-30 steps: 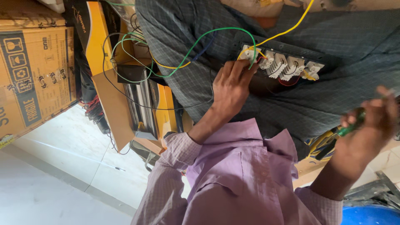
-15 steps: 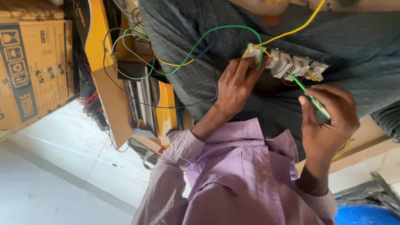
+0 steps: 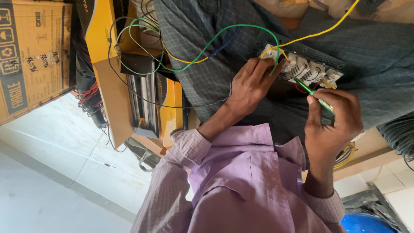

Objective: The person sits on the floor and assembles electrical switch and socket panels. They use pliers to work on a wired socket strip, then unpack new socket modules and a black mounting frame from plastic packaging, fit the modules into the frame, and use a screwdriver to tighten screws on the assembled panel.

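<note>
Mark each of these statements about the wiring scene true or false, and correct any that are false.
1. The right hand holds a green-handled screwdriver. True.
2. The left hand rests on the floor. False: it grips one end of the row of white switch modules.
3. The screwdriver tip points at the switch modules. True.
4. A red wire arcs over the left hand. False: that wire is green; a yellow wire runs off to the upper right.
5. A cardboard box stands at the left edge. True.
</note>
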`<action>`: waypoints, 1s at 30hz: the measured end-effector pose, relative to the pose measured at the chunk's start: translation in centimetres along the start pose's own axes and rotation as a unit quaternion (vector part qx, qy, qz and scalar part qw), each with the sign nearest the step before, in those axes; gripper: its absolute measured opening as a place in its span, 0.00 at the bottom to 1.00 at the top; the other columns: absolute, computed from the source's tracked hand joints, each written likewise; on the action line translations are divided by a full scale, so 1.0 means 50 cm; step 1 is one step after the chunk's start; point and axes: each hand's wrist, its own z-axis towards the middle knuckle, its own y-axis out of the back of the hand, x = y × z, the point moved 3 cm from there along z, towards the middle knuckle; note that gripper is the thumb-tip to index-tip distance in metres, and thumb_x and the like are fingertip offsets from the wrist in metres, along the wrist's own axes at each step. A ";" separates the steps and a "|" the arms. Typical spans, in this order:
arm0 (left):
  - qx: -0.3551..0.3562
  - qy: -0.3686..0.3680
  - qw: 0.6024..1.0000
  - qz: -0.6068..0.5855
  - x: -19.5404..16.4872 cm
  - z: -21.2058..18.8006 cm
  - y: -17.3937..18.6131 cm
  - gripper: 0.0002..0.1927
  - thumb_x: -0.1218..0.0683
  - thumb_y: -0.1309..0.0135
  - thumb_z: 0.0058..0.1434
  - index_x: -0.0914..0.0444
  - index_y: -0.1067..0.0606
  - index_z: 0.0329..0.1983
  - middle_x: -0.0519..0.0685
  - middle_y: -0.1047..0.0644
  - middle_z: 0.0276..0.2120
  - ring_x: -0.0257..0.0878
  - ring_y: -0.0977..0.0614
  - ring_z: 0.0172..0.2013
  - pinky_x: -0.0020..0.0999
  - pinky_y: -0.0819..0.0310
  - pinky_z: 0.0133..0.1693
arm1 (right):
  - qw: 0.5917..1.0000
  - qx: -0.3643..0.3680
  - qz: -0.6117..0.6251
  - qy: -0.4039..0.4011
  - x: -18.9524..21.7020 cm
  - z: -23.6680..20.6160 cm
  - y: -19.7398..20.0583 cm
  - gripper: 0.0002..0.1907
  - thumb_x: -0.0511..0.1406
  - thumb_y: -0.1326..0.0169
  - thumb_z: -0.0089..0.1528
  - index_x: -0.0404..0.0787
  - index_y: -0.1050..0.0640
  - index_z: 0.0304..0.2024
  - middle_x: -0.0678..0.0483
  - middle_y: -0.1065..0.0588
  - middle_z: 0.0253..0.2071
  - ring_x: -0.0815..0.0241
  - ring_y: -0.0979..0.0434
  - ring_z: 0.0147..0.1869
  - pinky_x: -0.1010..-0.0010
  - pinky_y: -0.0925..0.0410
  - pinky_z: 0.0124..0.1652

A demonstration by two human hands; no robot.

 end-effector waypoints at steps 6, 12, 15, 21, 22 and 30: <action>0.004 0.005 1.000 0.015 -0.002 0.001 -0.006 0.22 0.58 0.44 0.58 0.64 0.23 0.58 0.48 0.28 0.49 0.44 0.25 0.49 0.38 0.23 0.51 | 1.000 0.006 0.000 0.003 -0.017 -0.009 -0.009 0.08 0.23 0.34 0.68 0.35 0.20 0.46 0.50 0.22 0.47 0.55 0.20 0.53 0.69 0.28 0.53; 0.001 0.016 0.999 0.028 -0.011 0.004 -0.014 0.23 0.57 0.43 0.57 0.62 0.23 0.58 0.47 0.28 0.50 0.44 0.25 0.49 0.38 0.23 0.49 | 1.000 0.005 -0.027 0.009 -0.020 -0.020 -0.017 0.09 0.24 0.35 0.69 0.36 0.19 0.49 0.49 0.23 0.49 0.54 0.20 0.54 0.68 0.28 0.53; -0.012 0.019 0.999 0.040 -0.013 0.007 -0.020 0.24 0.57 0.43 0.56 0.61 0.23 0.58 0.47 0.28 0.50 0.45 0.25 0.49 0.38 0.24 0.48 | 0.999 0.003 -0.039 0.019 -0.022 -0.018 -0.019 0.08 0.25 0.34 0.70 0.35 0.19 0.50 0.49 0.22 0.49 0.53 0.20 0.53 0.68 0.28 0.52; 0.014 0.055 0.998 0.008 -0.018 0.010 -0.035 0.25 0.59 0.44 0.59 0.60 0.25 0.62 0.48 0.30 0.49 0.46 0.26 0.50 0.37 0.23 0.48 | 0.999 -0.011 -0.037 0.029 -0.033 -0.012 -0.017 0.07 0.26 0.35 0.72 0.35 0.19 0.50 0.48 0.22 0.48 0.52 0.19 0.53 0.67 0.28 0.51; 0.021 0.062 0.998 0.012 -0.019 0.010 -0.038 0.25 0.59 0.44 0.59 0.59 0.25 0.62 0.48 0.30 0.48 0.46 0.27 0.49 0.37 0.23 0.47 | 0.999 -0.012 -0.038 0.026 -0.036 -0.011 -0.017 0.06 0.26 0.35 0.72 0.35 0.19 0.50 0.48 0.22 0.48 0.52 0.19 0.53 0.67 0.28 0.51; 0.013 0.057 0.996 0.060 -0.043 0.026 -0.052 0.23 0.57 0.45 0.58 0.60 0.24 0.59 0.50 0.31 0.48 0.46 0.28 0.48 0.38 0.25 0.45 | 0.999 -0.011 -0.031 0.039 -0.050 -0.007 -0.004 0.06 0.24 0.36 0.71 0.34 0.19 0.50 0.48 0.22 0.48 0.52 0.20 0.53 0.66 0.28 0.52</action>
